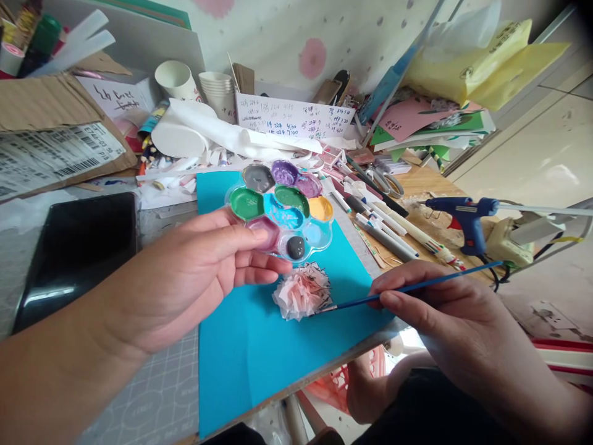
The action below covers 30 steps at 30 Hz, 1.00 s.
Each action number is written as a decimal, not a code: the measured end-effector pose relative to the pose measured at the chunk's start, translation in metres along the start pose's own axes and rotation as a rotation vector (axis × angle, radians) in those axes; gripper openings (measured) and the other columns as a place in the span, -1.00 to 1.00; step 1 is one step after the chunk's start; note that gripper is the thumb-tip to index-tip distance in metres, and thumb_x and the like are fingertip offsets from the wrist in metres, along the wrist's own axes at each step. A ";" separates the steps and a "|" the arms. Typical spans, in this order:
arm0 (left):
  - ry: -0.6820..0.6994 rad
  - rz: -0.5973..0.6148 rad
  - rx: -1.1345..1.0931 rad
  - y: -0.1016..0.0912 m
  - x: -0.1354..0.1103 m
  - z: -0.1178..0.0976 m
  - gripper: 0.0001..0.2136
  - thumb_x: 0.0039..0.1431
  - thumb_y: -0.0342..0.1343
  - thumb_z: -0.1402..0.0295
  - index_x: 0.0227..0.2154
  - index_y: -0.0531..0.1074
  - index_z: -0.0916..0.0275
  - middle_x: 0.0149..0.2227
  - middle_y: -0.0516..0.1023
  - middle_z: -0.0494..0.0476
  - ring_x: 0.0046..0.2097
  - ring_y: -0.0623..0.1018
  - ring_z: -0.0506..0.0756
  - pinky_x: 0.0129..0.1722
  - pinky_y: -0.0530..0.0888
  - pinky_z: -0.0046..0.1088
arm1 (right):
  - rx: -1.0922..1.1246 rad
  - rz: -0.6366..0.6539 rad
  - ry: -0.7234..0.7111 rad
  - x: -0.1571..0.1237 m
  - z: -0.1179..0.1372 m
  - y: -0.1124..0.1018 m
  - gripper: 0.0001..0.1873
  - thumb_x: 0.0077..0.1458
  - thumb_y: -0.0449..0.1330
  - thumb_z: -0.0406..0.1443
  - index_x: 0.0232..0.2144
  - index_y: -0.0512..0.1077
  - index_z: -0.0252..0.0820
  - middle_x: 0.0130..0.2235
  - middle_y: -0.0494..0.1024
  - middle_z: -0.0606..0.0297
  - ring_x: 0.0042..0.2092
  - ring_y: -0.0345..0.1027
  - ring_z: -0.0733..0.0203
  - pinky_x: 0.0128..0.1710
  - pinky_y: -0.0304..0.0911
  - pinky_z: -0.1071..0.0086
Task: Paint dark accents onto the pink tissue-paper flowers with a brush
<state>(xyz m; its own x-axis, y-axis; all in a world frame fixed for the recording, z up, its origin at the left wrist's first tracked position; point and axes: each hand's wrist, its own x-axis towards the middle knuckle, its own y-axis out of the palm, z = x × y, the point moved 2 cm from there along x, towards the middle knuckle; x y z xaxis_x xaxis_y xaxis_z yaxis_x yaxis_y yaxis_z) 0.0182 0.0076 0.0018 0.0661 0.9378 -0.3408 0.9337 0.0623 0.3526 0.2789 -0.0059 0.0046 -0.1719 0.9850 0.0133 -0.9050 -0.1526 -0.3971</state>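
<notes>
My left hand (208, 262) is closed on the near left edge of a clear paint palette (311, 248), thumb on top. Its wells hold green, grey, purple, blue, yellow and black paint. Between the thumb and fingers of my right hand (430, 303) is a thin blue paintbrush (359, 302). The brush tip is at the lower right edge of a pink and white paper flower (299, 293), whose right-hand petals carry dark edges. Under the flower lies a blue sheet of paper (250, 371). The palette is held above that sheet, just beyond the flower.
A black phone or tablet (76, 250) lies at left on a grey cutting mat (157, 395). Pens and markers (384, 238), scissors (386, 181) and a blue glue gun (467, 219) are at right. Paper cups (217, 93) and a cardboard box (55, 133) stand behind.
</notes>
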 end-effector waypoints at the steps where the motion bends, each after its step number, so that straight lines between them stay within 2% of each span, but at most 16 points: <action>1: -0.002 0.002 0.002 0.000 0.000 0.000 -0.88 0.03 0.35 0.37 -0.34 0.60 0.23 -0.25 0.68 0.19 -0.26 0.66 0.19 -0.31 0.63 -0.38 | 0.015 -0.007 0.009 0.000 -0.001 -0.001 -0.82 0.00 0.42 -0.12 -0.46 0.62 -0.07 -0.48 0.62 0.28 -0.48 0.43 0.28 -0.55 0.33 0.54; 10: -0.006 -0.013 0.015 0.000 -0.001 0.000 -0.82 -0.01 0.38 0.34 -0.30 0.60 0.20 -0.21 0.67 0.22 -0.22 0.66 0.23 -0.29 0.64 -0.35 | 0.034 0.019 0.048 0.001 0.003 0.000 -0.82 -0.07 0.47 -0.14 -0.48 0.61 -0.09 -0.48 0.61 0.26 -0.52 0.38 0.28 -0.61 0.26 0.50; 16: -0.007 -0.008 0.031 -0.001 -0.001 0.001 -0.85 0.01 0.37 0.33 -0.34 0.59 0.20 -0.23 0.68 0.21 -0.21 0.67 0.22 -0.26 0.64 -0.35 | 0.060 -0.016 0.045 0.003 0.000 -0.002 -0.83 -0.06 0.46 -0.14 -0.46 0.61 -0.06 -0.47 0.62 0.27 -0.47 0.43 0.24 -0.55 0.31 0.49; 20: 0.018 -0.002 0.048 -0.002 0.000 0.001 -0.88 0.00 0.37 0.33 -0.38 0.59 0.20 -0.25 0.69 0.21 -0.24 0.67 0.22 -0.29 0.65 -0.36 | 0.039 0.009 0.045 0.002 0.003 -0.002 -0.81 -0.05 0.45 -0.12 -0.49 0.61 -0.07 -0.48 0.61 0.26 -0.49 0.41 0.23 -0.57 0.31 0.47; 24: 0.036 -0.012 0.052 -0.002 -0.001 -0.002 -0.90 -0.03 0.38 0.35 -0.46 0.58 0.19 -0.32 0.69 0.16 -0.26 0.68 0.22 -0.31 0.65 -0.35 | 0.062 -0.007 0.049 0.002 0.003 -0.002 -0.82 -0.07 0.47 -0.13 -0.47 0.61 -0.07 -0.50 0.59 0.28 -0.48 0.42 0.25 -0.56 0.30 0.50; 27: 0.027 -0.022 0.057 -0.003 -0.002 -0.002 -0.91 -0.03 0.38 0.35 -0.47 0.58 0.18 -0.33 0.69 0.15 -0.27 0.68 0.22 -0.31 0.65 -0.36 | 0.082 -0.027 0.038 0.001 0.002 -0.003 -0.84 -0.06 0.47 -0.15 -0.46 0.61 -0.06 -0.47 0.61 0.29 -0.47 0.42 0.27 -0.55 0.30 0.52; 30: 0.021 -0.019 0.060 -0.002 -0.002 -0.001 -0.92 -0.01 0.38 0.34 -0.44 0.60 0.18 -0.32 0.70 0.16 -0.27 0.67 0.22 -0.30 0.65 -0.34 | 0.071 0.008 0.051 0.001 0.002 -0.003 -0.84 -0.05 0.46 -0.16 -0.46 0.61 -0.07 -0.48 0.60 0.30 -0.48 0.40 0.28 -0.54 0.31 0.52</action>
<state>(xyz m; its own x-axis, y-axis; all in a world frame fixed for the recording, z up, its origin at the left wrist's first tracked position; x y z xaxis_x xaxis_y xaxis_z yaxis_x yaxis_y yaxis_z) 0.0156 0.0064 0.0029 0.0412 0.9437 -0.3281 0.9543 0.0601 0.2927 0.2807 -0.0050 0.0072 -0.1605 0.9864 -0.0366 -0.9293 -0.1635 -0.3312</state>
